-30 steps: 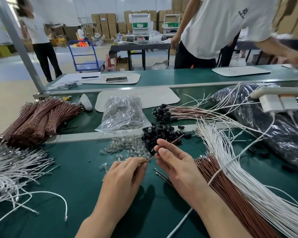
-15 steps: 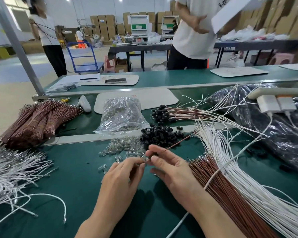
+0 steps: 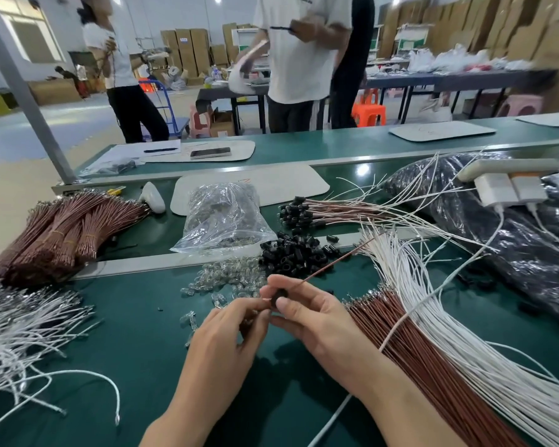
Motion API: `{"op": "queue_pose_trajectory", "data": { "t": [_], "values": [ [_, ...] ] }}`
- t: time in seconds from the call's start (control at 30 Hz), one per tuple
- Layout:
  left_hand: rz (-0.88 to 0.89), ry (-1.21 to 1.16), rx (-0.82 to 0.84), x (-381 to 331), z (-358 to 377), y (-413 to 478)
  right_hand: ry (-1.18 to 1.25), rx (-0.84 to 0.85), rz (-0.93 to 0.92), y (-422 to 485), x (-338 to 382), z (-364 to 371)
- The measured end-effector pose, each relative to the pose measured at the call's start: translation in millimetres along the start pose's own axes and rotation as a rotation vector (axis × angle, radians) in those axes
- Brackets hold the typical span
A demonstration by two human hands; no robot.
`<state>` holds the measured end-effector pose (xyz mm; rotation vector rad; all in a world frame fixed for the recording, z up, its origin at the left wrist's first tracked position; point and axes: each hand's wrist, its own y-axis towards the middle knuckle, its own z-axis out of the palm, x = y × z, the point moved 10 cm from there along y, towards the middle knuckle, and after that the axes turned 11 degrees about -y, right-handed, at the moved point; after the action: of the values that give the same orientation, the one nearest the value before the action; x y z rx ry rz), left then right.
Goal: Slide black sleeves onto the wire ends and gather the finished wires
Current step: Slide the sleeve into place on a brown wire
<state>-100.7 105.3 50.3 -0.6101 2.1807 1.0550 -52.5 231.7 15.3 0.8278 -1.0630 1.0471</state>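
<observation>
Our right hand (image 3: 317, 321) is curled, its thumb and forefinger pinching a small black tubular sleeve (image 3: 279, 295). Our left hand (image 3: 226, 337) meets it fingertip to fingertip, its fingers bent and nipping the near end of a thin brown wire (image 3: 329, 264) right at the sleeve. We cannot tell how far the wire end sits inside the sleeve. From our fingers the wire slants up and to the right, clear of the dark green counter (image 3: 142, 366).

Just beyond our hands lies a loose heap of black sleeves (image 3: 294, 253), and beside it on the left a scatter of small clear plastic pieces (image 3: 226, 275). Behind those slumps a crumpled clear plastic bag (image 3: 223, 217). To the right of the bag lies a gathered sheaf of brown and white wires already capped with black sleeves (image 3: 294, 211), the capped ends pointing left.

Near our right wrist runs a thick fan of bare brown wires (image 3: 417, 356), with a fan of white wires (image 3: 465, 350) touching its outer side. Further right sits a shiny black plastic bag (image 3: 497, 246) with white plug blocks (image 3: 510, 188) on top of it. Far left, we see tied bundles of brown wires (image 3: 55, 233) and, nearer us, a tangle of white wires (image 3: 17, 327).
</observation>
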Motion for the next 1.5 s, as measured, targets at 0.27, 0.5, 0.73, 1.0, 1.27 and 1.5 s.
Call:
{"op": "queue_pose_trajectory", "data": {
  "t": [0.27, 0.5, 0.73, 1.0, 1.27, 1.5],
  "values": [
    [-0.03, 0.004, 0.015, 6.4, 4.4, -0.2, 0.143, -0.116, -0.001, 0.8, 6.1, -22.7],
    [-0.063, 0.036, 0.069, 6.6, 7.4, -0.1, 0.363, -0.249, -0.053, -0.9, 23.1, -59.0],
    [-0.01, 0.164, 0.191, -2.9, 20.9, -0.9, 0.419, -0.342, -0.105, -7.5, 33.1, -83.8],
    [0.085, 0.205, 0.306, -15.3, 42.3, -6.8, 0.385, -0.336, -0.089, -7.0, 31.7, -81.0],
    [0.101, 0.195, 0.433, -15.7, 59.1, -14.6, 0.344, -0.391, -0.105, -10.5, 34.4, -85.9],
    [-0.054, -0.041, 0.334, -30.7, 77.3, 30.7, 0.303, -0.755, -0.356, -39.0, 63.2, -137.4]
  ]
}}
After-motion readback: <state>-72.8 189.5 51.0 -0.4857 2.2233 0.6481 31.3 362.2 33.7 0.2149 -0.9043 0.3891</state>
